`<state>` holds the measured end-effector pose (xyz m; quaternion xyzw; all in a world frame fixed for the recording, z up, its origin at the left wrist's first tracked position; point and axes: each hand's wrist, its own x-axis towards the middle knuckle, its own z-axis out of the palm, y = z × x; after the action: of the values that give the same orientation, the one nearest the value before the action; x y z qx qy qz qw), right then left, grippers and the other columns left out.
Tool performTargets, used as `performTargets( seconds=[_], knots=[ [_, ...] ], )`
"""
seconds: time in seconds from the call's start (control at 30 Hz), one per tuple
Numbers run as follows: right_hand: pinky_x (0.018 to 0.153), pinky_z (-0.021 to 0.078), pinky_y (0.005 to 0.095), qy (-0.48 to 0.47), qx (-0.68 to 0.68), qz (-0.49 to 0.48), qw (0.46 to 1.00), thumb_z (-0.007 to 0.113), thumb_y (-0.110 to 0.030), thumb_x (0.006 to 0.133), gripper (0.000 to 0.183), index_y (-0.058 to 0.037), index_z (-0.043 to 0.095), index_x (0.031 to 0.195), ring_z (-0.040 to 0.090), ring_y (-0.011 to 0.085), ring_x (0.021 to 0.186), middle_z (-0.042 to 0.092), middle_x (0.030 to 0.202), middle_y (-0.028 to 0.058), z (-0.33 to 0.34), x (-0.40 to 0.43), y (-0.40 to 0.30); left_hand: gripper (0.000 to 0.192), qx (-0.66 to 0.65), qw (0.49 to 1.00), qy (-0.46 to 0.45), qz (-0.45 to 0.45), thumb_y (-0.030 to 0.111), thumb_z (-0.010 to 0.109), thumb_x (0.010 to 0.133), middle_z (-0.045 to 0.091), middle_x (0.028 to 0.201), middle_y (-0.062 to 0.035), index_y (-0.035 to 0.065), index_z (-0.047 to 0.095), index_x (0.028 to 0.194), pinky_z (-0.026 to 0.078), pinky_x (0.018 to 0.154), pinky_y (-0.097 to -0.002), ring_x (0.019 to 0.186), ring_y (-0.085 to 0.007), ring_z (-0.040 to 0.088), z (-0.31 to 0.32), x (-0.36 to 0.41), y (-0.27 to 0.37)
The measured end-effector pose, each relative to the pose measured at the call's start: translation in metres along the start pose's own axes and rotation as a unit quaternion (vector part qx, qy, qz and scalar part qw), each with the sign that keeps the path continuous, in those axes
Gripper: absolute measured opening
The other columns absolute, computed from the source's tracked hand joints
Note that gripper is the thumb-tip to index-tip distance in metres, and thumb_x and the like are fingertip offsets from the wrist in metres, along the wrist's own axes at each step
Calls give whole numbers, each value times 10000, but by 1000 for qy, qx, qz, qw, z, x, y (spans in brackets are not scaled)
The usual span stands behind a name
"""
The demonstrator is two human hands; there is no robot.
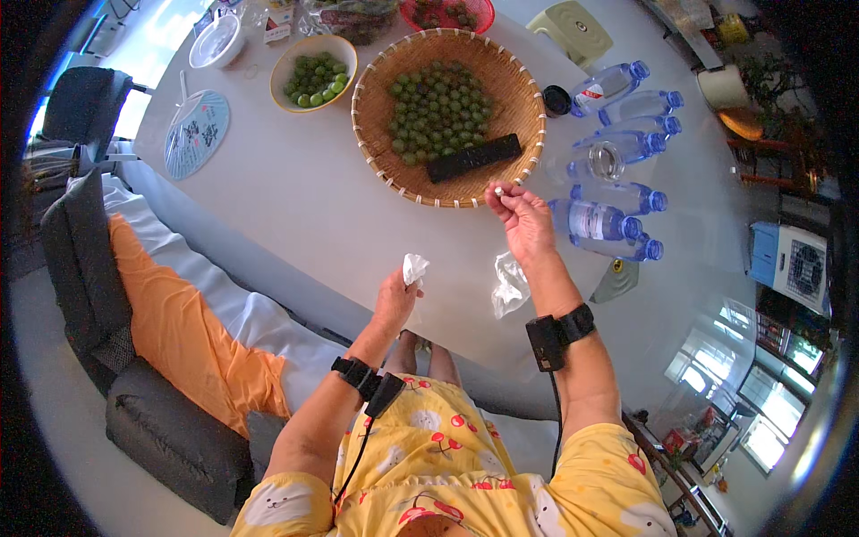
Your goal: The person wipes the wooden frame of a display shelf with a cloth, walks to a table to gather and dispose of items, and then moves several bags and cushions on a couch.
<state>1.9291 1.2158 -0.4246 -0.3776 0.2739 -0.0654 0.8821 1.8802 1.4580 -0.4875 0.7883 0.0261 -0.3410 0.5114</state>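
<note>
My left hand [396, 295] holds a crumpled white tissue [415, 268] above the table's near edge. Between the fingertips of my right hand [523, 218] is a small silvery object [499, 192], too small to name, close to the near rim of a round woven bamboo basket [376, 151]. Green round fruits [439, 111] lie in that basket, with a black slatted or ridged bar [474, 158] beside them. Just left of my right forearm, a crumpled clear plastic bag [510, 285] rests on the table. A yellow-rimmed bowl [275, 77] with more green fruits stands left of the basket.
Several blue-tinted plastic bottles [617, 198] lie at the right, around a clear glass jar [605, 162], with a black lid [556, 101] near them. A hand fan [196, 134] and a white lidded bowl [216, 41] are at the left. A red colander [448, 15] stands behind the basket.
</note>
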Motion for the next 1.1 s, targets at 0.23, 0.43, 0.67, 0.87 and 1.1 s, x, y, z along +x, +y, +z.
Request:
performTargets(
  seconds=[0.23, 0.43, 0.67, 0.87, 1.1],
  knots=[
    [696, 507, 259, 50, -250, -92, 962, 581, 39, 725, 136, 23, 608, 857, 606, 156, 721, 627, 839, 88, 0, 2, 0, 155, -22, 1000, 1, 18, 39, 479, 829, 609, 783, -57, 18, 548, 967, 467, 533, -266, 652, -131, 612, 4, 0, 8],
    [655, 480, 241, 12, -527, -274, 804, 598, 58, 682, 152, -11, 573, 815, 564, 127, 705, 604, 811, 57, 8, 0, -4, 155, -15, 1000, -5, 4, 56, 484, 835, 607, 784, -47, 17, 556, 966, 464, 544, -260, 647, -125, 607, 5, 0, 8],
    [655, 475, 289, -33, -565, -325, 758, 611, 32, 667, 208, -29, 523, 846, 569, 201, 739, 569, 873, 86, 16, 0, -1, 165, -38, 999, 5, -6, 86, 501, 837, 609, 774, -44, 23, 562, 976, 460, 546, -265, 641, -121, 603, 5, -2, 5],
    [684, 484, 295, -17, -549, -285, 786, 588, 42, 679, 174, -20, 554, 838, 578, 191, 773, 582, 884, 87, 8, 4, 6, 173, -33, 999, 9, 0, 78, 503, 831, 616, 800, -54, 22, 556, 985, 460, 549, -272, 639, -124, 600, 3, -3, 1],
    [681, 485, 248, 17, -450, -211, 867, 589, 38, 674, 135, 16, 619, 804, 585, 141, 734, 625, 842, 87, 4, -4, 12, 164, -26, 1000, 9, -14, 45, 506, 811, 621, 792, -59, 5, 562, 961, 462, 560, -269, 655, -137, 620, 1, -3, 6]
  ],
)
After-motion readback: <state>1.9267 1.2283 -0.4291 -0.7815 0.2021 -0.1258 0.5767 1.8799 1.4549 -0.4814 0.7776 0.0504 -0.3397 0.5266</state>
